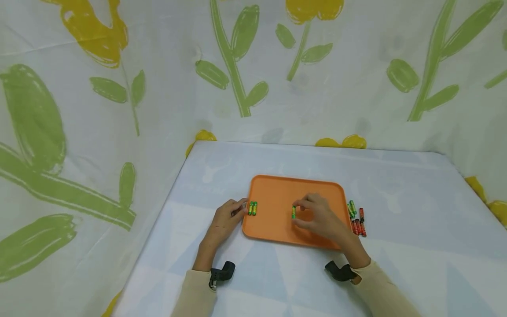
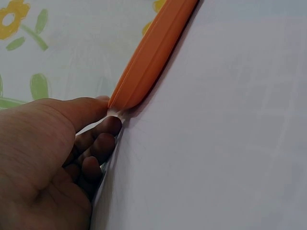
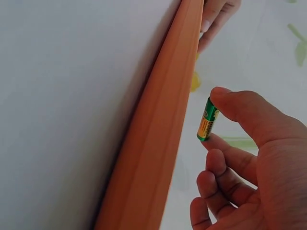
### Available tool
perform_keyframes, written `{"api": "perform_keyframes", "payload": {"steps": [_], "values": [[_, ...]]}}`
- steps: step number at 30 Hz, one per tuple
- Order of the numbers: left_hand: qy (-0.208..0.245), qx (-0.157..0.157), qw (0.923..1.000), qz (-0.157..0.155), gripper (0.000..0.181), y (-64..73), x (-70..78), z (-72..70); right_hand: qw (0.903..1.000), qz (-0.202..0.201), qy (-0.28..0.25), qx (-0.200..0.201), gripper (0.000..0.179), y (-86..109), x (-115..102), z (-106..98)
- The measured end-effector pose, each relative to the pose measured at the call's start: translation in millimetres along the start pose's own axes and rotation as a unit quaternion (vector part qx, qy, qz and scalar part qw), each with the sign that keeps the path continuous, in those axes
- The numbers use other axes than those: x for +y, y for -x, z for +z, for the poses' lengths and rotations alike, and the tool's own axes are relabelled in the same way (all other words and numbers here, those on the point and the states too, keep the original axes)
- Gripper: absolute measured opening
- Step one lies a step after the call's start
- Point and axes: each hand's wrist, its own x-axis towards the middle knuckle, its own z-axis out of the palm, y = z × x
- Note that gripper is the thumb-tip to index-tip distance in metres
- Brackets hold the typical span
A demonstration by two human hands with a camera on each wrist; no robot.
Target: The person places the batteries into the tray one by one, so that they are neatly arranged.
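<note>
An orange tray (image 1: 277, 220) lies on the table. My left hand (image 1: 236, 211) grips its left rim (image 2: 148, 57), thumb on top and fingers curled at the edge. Two green batteries (image 1: 252, 208) lie side by side on the tray just beside that hand. My right hand (image 1: 299, 214) hovers over the tray's middle and pinches one green battery (image 1: 293, 212) upright between thumb and forefinger; the right wrist view shows this battery (image 3: 207, 120) clearly, beside the tray's edge (image 3: 158, 143).
A small pile of green and red batteries (image 1: 356, 219) lies on the pale tablecloth (image 1: 416, 229) just right of the tray. Cloth walls (image 1: 119, 110) printed with green and yellow flowers close in the table at the left, back and right.
</note>
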Motion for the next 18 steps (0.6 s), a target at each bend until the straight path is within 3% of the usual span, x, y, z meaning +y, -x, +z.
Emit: {"api": "perform_keyframes", "payload": {"steps": [18], "values": [[-0.002,-0.001,1.0000,0.009,0.039,-1.5,0.5,-0.8,0.9996,0.002,-0.027,-0.003,0.039,-18.9,-14,20]]}}
